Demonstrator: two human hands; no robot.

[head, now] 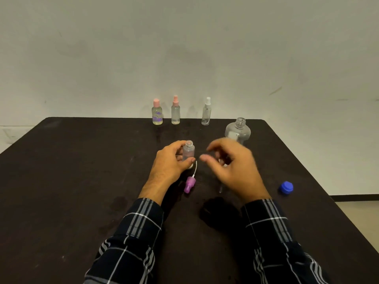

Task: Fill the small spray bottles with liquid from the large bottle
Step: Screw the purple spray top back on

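Four small bottles: I count three capped in a row at upper centre of the frame, on the far edge of the table (82,181), and one uncapped at centre.
Left hand (170,162): fingers and thumb are wrapped round the open small bottle (188,151), which stands upright on the table.
Right hand (233,167): it hovers just right of that bottle, blurred, fingers loosely curled, holding nothing I can make out.
Step in hand: I judge this bottle readied for filling. Its purple spray top (189,184) lies on the table just below it, tube pointing toward the bottle.
Next move: I'd send the right hand to the large bottle (238,130), right of centre behind that hand, neck open. The pour into so narrow a mouth wants to be slow, with the left hand steadying.
Blue cap (286,187): it lies at right, well apart from the large bottle.
Contents: the pink-capped bottle (157,113) holds yellowish liquid nearly to its shoulder. The pink spray bottle (175,111) and white spray bottle (206,112) look clear, and I cannot tell their levels. The same goes for the open and large bottles.
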